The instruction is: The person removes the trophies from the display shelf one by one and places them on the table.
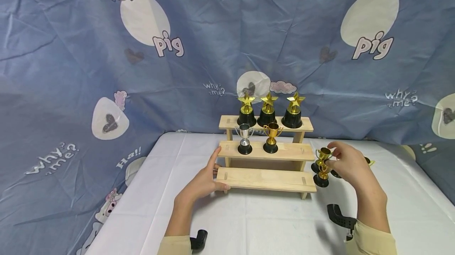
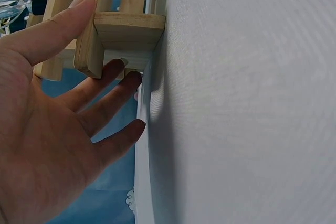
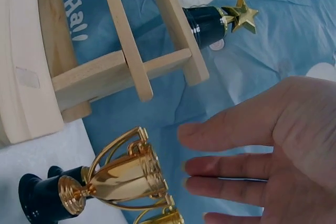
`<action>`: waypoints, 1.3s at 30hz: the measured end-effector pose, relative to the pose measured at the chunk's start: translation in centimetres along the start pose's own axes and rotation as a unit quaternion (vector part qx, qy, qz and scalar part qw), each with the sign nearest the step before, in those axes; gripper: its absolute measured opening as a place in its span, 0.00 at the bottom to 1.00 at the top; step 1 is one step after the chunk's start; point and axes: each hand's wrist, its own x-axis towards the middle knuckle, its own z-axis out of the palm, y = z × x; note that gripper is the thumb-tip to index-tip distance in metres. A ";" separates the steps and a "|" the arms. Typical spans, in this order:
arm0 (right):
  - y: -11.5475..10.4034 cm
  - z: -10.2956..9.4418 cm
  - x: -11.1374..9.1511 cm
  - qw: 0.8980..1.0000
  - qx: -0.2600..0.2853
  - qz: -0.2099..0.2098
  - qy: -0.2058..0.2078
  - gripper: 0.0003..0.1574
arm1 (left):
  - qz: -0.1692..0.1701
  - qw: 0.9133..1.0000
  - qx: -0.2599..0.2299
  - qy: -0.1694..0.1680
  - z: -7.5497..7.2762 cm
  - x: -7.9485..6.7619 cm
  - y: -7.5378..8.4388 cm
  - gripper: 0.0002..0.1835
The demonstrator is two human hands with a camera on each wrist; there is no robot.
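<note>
A three-tier wooden stand (image 1: 266,179) is at the middle of the table. My left hand (image 1: 202,182) is at its left end with fingers spread, the thumb on the wood in the left wrist view. On the middle tier stand a silver trophy cup (image 1: 245,140) and an orange-gold trophy cup (image 1: 271,138). Right of the stand, my right hand (image 1: 350,166) reaches over a small group of trophies. In the right wrist view its straight fingers (image 3: 231,166) are just above the rim of an upright gold trophy cup (image 3: 126,174), with a gap between them.
Three star trophies (image 1: 293,113) with black bases line the top tier. Behind my right hand another star trophy (image 1: 369,162) is partly hidden. A blue patterned cloth (image 1: 213,49) hangs behind the white-covered table (image 1: 270,223).
</note>
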 end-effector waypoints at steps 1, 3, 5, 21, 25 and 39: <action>-0.1 0.0 0.0 1.000 0.001 -0.002 0.004 0.30 | 0.000 1.000 -0.001 0.000 0.0 0.0 0.0 0.70; -0.4 -0.1 -0.1 1.000 0.003 -0.006 0.013 0.31 | 0.000 1.000 -0.001 -0.001 0.0 0.0 0.0 0.70; -0.6 0.0 -0.1 1.000 0.006 -0.007 0.023 0.31 | 0.000 1.000 -0.002 -0.002 0.0 0.0 0.0 0.70; -2.8 1.0 0.0 0.994 0.026 -0.039 0.101 0.34 | -0.001 1.000 0.009 0.000 -0.1 -0.1 0.1 0.70; -3.1 1.2 0.1 0.993 0.027 -0.054 0.097 0.35 | -0.001 1.000 0.007 0.000 0.0 -0.1 0.1 0.70; -4.3 1.9 0.4 0.991 0.040 -0.087 0.090 0.38 | -0.002 1.000 0.002 -0.001 0.0 -0.1 0.2 0.70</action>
